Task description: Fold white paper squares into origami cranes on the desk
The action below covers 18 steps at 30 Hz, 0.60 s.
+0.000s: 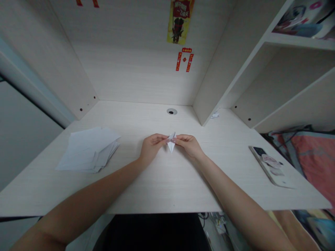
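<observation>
A small piece of folded white paper (171,146), pointed at its top and bottom, is held just above the desk near its middle. My left hand (154,146) pinches its left side between thumb and fingers. On the opposite side, my right hand (190,144) grips it the same way, so both thumbs meet close together at the paper's centre. The fingertips cover part of the folds. To the left of my left hand lies a loose stack of white paper sheets (89,150).
A phone (270,167) in a decorated case lies on the right of the white desk (146,195). A round cable hole (172,111) sits near the back panel. An upright divider (209,94) stands at the back right, with a scrap of white paper (215,115) beside it.
</observation>
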### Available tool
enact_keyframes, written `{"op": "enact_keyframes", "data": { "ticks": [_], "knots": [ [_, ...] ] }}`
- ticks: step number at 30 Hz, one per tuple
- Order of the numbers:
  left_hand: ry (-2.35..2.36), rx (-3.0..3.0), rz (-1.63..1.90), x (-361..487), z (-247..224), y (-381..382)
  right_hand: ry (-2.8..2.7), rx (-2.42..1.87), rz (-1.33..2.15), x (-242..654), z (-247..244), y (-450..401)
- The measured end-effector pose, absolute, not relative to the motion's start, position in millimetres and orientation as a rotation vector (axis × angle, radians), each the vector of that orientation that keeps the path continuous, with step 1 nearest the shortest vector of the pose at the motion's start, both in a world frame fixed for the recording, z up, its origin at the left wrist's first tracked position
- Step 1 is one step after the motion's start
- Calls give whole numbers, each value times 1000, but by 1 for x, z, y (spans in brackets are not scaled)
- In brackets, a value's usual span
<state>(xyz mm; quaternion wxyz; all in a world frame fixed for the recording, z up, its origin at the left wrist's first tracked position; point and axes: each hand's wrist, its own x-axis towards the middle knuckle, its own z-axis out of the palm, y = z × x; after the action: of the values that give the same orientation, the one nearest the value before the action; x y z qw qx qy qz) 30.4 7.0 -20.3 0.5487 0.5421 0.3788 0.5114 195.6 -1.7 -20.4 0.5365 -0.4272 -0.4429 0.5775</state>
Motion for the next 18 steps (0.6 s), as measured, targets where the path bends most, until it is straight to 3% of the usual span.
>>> {"op": "enact_keyframes", "data": {
  "ticks": [18],
  "knots": [
    [949, 1341, 1188, 28, -24, 9, -1160, -1061, 1318, 198, -21, -1]
  ]
}}
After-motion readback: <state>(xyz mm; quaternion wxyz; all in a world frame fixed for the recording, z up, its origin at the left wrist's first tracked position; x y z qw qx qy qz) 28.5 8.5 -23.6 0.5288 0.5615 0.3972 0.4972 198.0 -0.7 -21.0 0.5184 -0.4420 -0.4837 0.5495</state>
